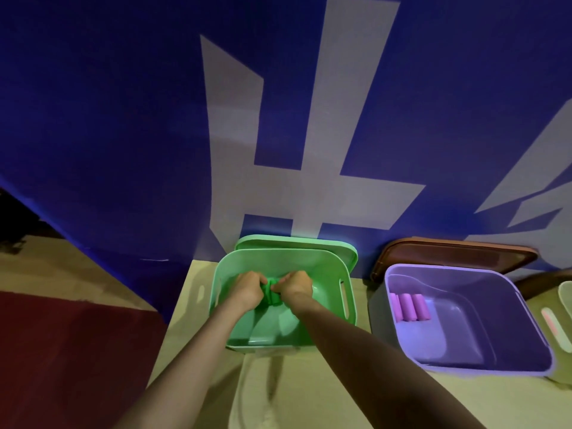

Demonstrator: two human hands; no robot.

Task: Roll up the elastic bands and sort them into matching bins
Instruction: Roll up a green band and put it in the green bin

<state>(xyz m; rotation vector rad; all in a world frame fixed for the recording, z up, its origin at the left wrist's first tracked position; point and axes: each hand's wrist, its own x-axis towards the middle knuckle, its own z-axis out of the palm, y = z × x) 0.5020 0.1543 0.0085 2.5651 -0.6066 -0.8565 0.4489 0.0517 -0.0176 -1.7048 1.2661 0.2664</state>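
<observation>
Head view.

Asker: Where is the band now, and how do the hands hold it?

Watcher: The green band [272, 294] is inside the green bin [349, 308], low over its floor, toward the back wall of the bin. The left hand [247, 289] and the right hand [297, 284] meet there. Both have the fingers curled around the band and pinch it from two sides, so only a short bunched piece shows between them. I cannot tell if it is fully rolled.

Asker: Where does the bin stand?

Watcher: At the back edge of the tabletop [192, 320], with the green lid [309, 243] upright behind it, against the blue wall [108, 134]. The purple bin [510, 329] stands to the right, apart from it, with pink rolls [410, 308] side by side at its left inner wall and a brown lid [458, 252] behind.

Asker: Which step is it?

Watcher: I judge it is the placing of a green roll in the bin of the same colour, perhaps with a last tightening.

Asker: What does the next move need?

Watcher: The roll should be set on the bin floor and both hands should loosen slowly, because an elastic roll may spring open. A pale strip [257, 397] lies near the front edge of the tabletop; maybe another band, but I am not sure.
</observation>
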